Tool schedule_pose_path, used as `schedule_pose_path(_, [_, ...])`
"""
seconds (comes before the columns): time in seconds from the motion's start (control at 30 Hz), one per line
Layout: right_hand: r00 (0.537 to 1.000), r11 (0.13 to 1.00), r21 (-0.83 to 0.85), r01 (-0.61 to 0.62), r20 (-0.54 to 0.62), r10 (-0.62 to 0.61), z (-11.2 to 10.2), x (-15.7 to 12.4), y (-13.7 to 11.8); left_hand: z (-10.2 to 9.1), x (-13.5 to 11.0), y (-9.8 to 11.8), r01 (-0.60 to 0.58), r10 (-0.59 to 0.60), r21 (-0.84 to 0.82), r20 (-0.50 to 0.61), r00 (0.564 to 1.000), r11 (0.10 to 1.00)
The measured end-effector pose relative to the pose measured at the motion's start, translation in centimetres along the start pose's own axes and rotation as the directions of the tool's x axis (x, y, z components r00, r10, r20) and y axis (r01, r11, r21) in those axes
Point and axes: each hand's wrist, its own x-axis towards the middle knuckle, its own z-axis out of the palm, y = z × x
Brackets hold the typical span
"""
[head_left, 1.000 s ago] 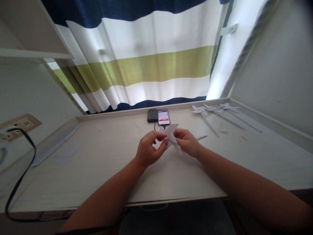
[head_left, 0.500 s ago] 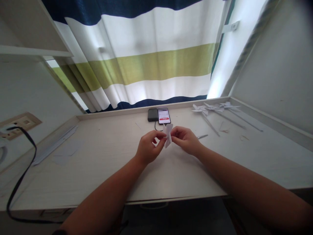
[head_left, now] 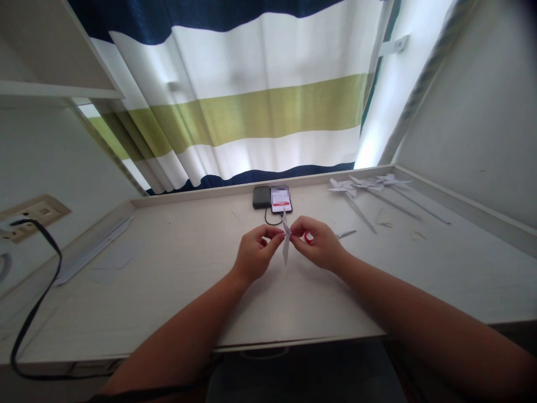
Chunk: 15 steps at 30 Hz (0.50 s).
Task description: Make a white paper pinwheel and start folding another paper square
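Above the desk's middle, a white folded-paper pinwheel head [head_left: 286, 251] is held nearly edge-on between both hands. My left hand [head_left: 257, 253] pinches it near its centre from the left, thumb against forefinger. From the other side my right hand [head_left: 316, 242] pinches the centre too, and the fingertips of the two hands almost meet. Something red and ring-shaped [head_left: 308, 237] shows behind the right thumb; whether the hand holds it or it lies on the desk, I cannot tell. Partly covered by the right hand, a thin knife-like tool [head_left: 346, 234] lies beside it.
Behind the hands lie a phone [head_left: 281, 201] with a lit screen and a black box [head_left: 262, 197] with a cable. Several paper pinwheels on sticks [head_left: 361, 211] rest at the back right. Paper sheets [head_left: 115, 260] and long paper strips [head_left: 94, 249] lie left, near a plugged-in black cord [head_left: 39, 299].
The pinwheel head has turned from a slanted view to nearly edge-on. My fingertips have come closer together at its centre. The red ring shape now shows by the right hand.
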Motion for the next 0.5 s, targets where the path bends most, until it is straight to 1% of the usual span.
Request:
schedule_pose_path(0.2, [0.999, 0.999, -0.030, 0.029, -0.021, -0.030, 0.1, 0.0, -0.3, 0.2, 0.0, -0.6, 0.058, -0.057, -0.081, 0.019, 0.998, 0.995])
schedule_pose_path(0.5, [0.998, 0.996, -0.066, 0.057, -0.022, -0.058, 0.3, 0.0, -0.2, 0.4, -0.1, -1.1, 0.097, -0.091, -0.164, 0.047, 0.995, 0.982])
